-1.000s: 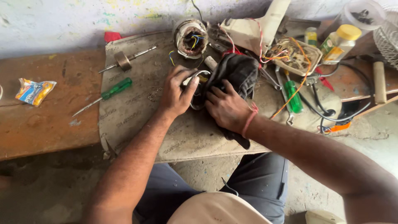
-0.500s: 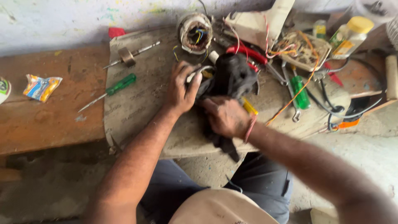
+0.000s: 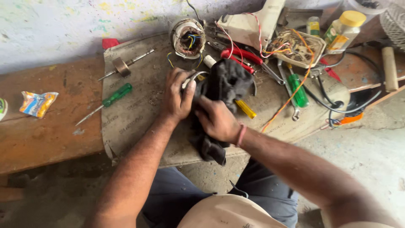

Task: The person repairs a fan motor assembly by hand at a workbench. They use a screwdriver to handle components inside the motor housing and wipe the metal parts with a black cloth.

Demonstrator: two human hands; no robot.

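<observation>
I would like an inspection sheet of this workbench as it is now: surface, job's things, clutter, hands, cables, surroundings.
Surface: worn mat over a wooden bench.
Job's things: black cloth wrapped about a metal part, mostly hidden.
Clutter: green screwdriver, rotor shaft, motor winding, red pliers, yellow-handled tool, second green screwdriver, yellow-capped bottle, snack wrapper.
Hands: left hand grips the metal part; right hand presses the cloth.
Cables: black cable, orange wire, loose.
Surroundings: stained wall, concrete floor.
</observation>
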